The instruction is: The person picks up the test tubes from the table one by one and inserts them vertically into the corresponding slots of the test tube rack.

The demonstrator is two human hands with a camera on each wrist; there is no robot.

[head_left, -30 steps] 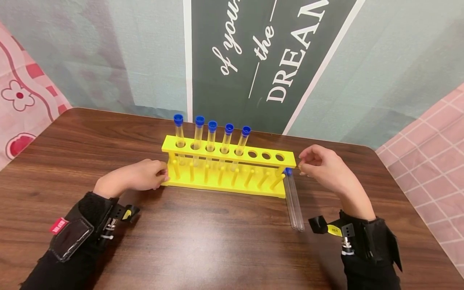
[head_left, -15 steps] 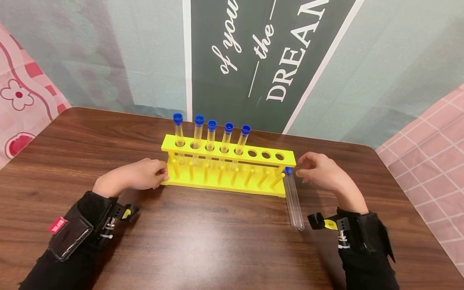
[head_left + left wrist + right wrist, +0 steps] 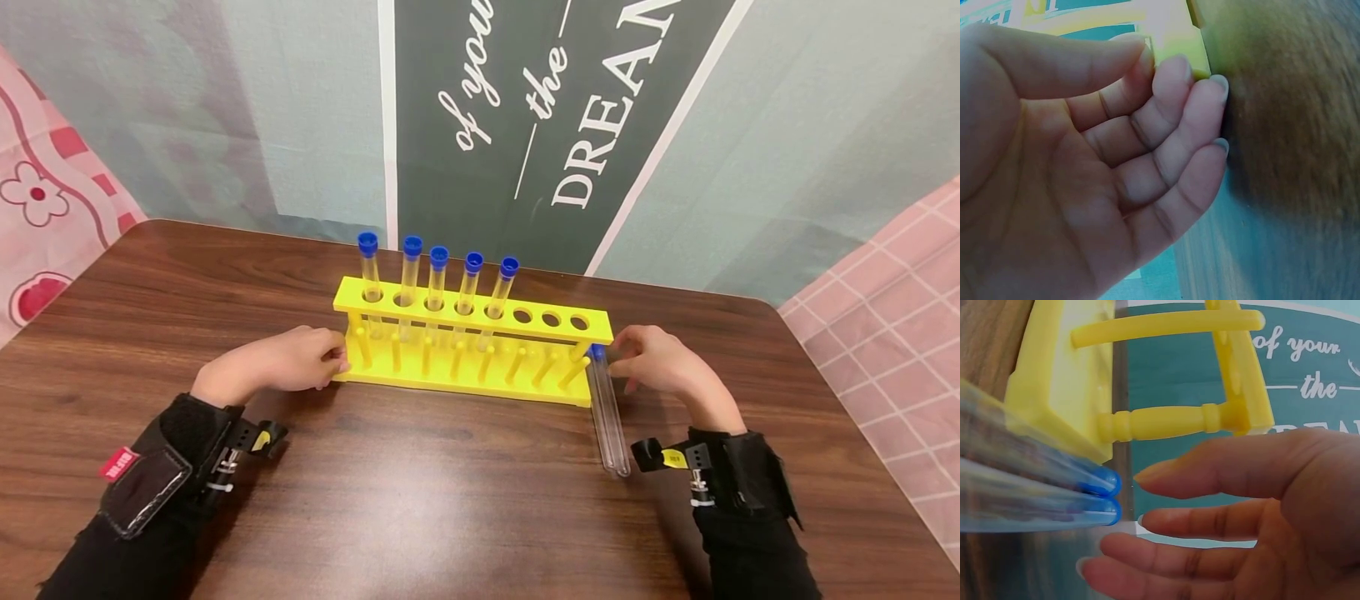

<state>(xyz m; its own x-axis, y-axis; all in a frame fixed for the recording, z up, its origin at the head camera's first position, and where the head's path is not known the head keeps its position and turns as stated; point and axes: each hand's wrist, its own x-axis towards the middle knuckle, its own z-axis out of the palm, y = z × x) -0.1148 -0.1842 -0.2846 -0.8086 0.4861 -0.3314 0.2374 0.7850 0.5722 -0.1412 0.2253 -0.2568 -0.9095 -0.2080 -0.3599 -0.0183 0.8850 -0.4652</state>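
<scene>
A yellow test tube rack [image 3: 465,387] stands on the table, with several blue-capped clear test tubes [image 3: 409,271] upright in its left holes. At its left end my left hand [image 3: 296,360] pinches the base corner, thumb and curled fingers right at the yellow edge [image 3: 1179,47] in the left wrist view. Two more test tubes [image 3: 609,417] lie side by side by the rack's right end, their blue caps [image 3: 1102,511] near the base. Just right of those caps is my right hand [image 3: 660,362], its fingers spread with nothing between thumb and fingertips.
Three holes [image 3: 551,318] at the rack's right end hold no tubes. A row of yellow pegs [image 3: 487,367] rises from the rack's front. Behind the brown wooden table [image 3: 420,500] hangs a cloth with printed lettering [image 3: 600,125].
My right hand has moved a little left and down, closer to the caps of the two lying tubes. My left hand and the rack stay in place.
</scene>
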